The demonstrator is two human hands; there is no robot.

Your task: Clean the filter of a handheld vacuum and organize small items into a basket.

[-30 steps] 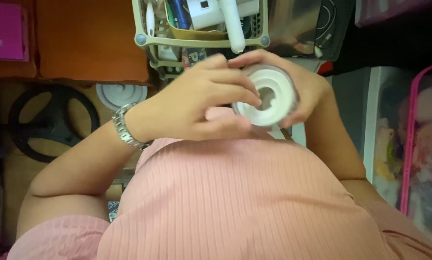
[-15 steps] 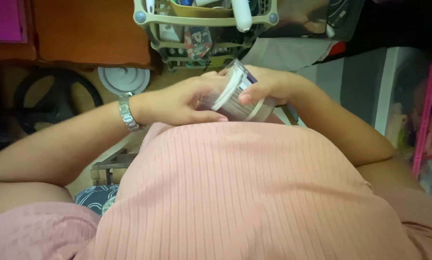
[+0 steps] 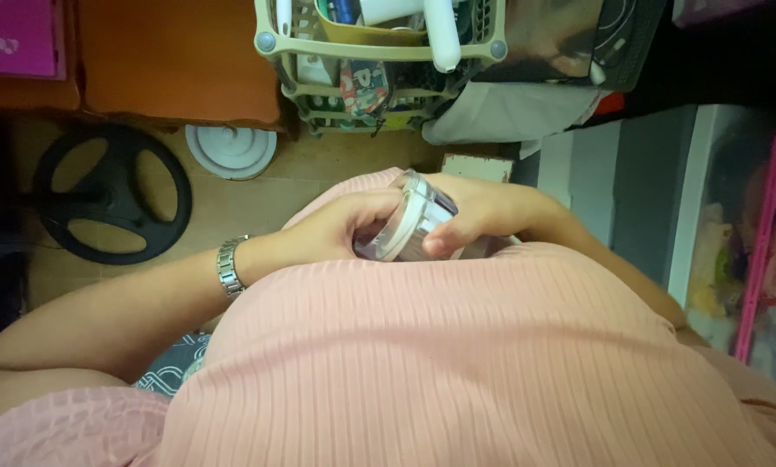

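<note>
Both hands meet just above the pink ribbed shirt, clasped round a small clear jar with a white rim (image 3: 409, 227), which is held tilted on its side against the belly. The left hand (image 3: 336, 232), with a metal wristwatch (image 3: 229, 267) at its wrist, wraps the jar's near side with its fingers curled and pressed to the wall. The right hand (image 3: 479, 218) cups the far side, its fingers (image 3: 440, 242) closed over the white rim (what the jar holds cannot be made out).

The work looks like turning or seating the rim part on the body. To do that well, I judge one hand should lock the clear body firm while the other alone twists. The rim wants to stay square to the body so it does not bind. The grip should sit on the rim's edge rather than squeezing the clear wall.

Below on the floor lie a black wheel-shaped frame (image 3: 107, 197) and a white round lid (image 3: 230, 150), well apart from the hands, with a pale green basket rack (image 3: 379, 54) beyond.
</note>
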